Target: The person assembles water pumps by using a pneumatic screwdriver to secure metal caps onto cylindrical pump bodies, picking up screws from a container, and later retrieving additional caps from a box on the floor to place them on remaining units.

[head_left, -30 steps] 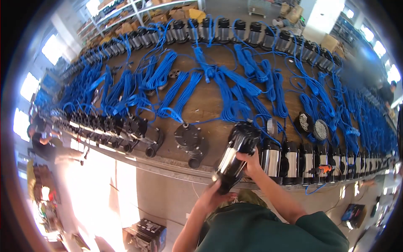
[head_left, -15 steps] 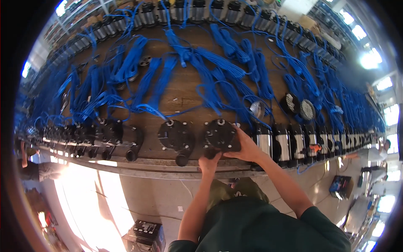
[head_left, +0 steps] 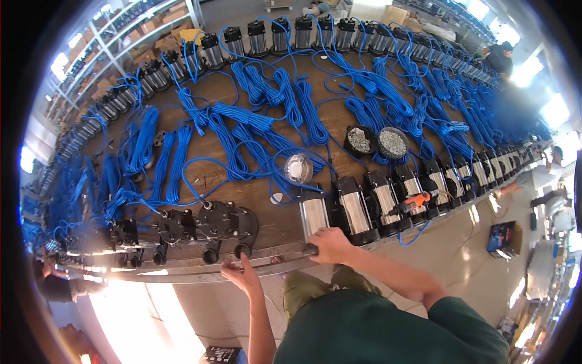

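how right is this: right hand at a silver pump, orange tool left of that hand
Wrong side: the orange tool is to the right of the right hand, as the head view shows; that hand is at a silver pump.

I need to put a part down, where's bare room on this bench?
Bare tabletop shows toward the front edge, between the left row's rightmost black housing and the silver cylinder by your right hand. Blue cable coils crowd the middle.

The cables are blue, the pumps black and silver, tabletop brown, power tool orange.
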A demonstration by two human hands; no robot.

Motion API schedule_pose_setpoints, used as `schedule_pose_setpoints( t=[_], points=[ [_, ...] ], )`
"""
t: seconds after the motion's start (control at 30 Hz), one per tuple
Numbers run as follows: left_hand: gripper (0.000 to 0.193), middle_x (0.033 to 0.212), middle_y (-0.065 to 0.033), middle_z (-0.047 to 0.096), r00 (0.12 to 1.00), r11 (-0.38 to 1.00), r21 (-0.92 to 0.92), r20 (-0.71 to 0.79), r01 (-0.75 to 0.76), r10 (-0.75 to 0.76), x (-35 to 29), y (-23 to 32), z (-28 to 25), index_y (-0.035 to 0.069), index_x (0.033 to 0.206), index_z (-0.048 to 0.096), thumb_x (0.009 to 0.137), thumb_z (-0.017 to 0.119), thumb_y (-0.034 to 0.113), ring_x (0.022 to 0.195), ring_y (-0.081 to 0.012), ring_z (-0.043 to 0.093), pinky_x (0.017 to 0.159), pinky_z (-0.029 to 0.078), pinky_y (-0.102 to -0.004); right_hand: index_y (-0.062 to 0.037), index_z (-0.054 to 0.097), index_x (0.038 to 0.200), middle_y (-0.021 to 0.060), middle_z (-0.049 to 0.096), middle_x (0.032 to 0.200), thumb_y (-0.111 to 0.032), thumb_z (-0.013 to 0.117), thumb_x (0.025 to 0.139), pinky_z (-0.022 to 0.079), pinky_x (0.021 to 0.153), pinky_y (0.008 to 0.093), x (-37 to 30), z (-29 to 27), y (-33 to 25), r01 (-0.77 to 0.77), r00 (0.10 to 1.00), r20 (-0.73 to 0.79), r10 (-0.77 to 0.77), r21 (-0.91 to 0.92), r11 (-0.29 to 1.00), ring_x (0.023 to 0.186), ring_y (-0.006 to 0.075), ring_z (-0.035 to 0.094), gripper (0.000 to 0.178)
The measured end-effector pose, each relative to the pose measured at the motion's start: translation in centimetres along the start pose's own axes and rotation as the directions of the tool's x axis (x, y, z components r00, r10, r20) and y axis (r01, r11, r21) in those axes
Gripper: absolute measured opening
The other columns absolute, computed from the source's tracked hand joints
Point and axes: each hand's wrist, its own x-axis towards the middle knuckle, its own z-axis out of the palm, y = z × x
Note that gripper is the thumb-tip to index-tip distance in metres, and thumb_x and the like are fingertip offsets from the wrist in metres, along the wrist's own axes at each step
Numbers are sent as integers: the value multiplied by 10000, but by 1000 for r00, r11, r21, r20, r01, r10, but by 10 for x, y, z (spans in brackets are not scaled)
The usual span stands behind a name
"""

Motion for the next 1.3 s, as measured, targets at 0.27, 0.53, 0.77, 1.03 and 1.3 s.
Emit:
schedule_pose_setpoints(
  t=[0.27,0.53,0.77,1.03,1.3],
  points=[
    [637,1131,-131,636,262,210,-254,965,944,-10,-39,112,28,23,1330,513,970,455,545,1039,-279,601,928,480,-399,-15,684,792,32,657,720,-108,780,682,522,654,287,-53,-138,-49,-397,832,177,525,851,343,685,101,612,173],
    [185,733,-45,618,671,697,-420,731,582,-120,-63,54,29,26,951,576,996,513,194,681,-184,616,637,434,-306,7,644,847,67,639,774,-33,632,786,517,652,288,-107,-117,-8,-163,393,486,781,872,-461,698,168,619,74],
    [181,824,-106,705,753,871,-296,647,392,-119,-90,7,80,-10,942,618,923,606,170,750,-239,663,699,498,-330,26,673,908,59,660,819,-84,667,819,504,639,268,-79,-75,5,-328,328,364,872,909,-257,714,132,612,142],
    [238,937,-114,656,839,989,-123,527,-84,137,-53,121,35,8,1032,609,851,675,148,827,-242,611,729,497,-346,47,684,899,57,673,818,-248,636,930,488,689,233,-70,-90,-3,-417,302,395,868,873,-253,751,129,612,300],
    [442,1111,-114,576,738,899,-438,605,-4,298,-98,174,2,-3,1181,550,805,715,159,1001,-215,548,831,454,-330,-35,716,701,163,646,653,-646,641,762,524,637,428,14,-105,80,-575,681,368,633,-266,774,719,352,664,618]
  ],
)
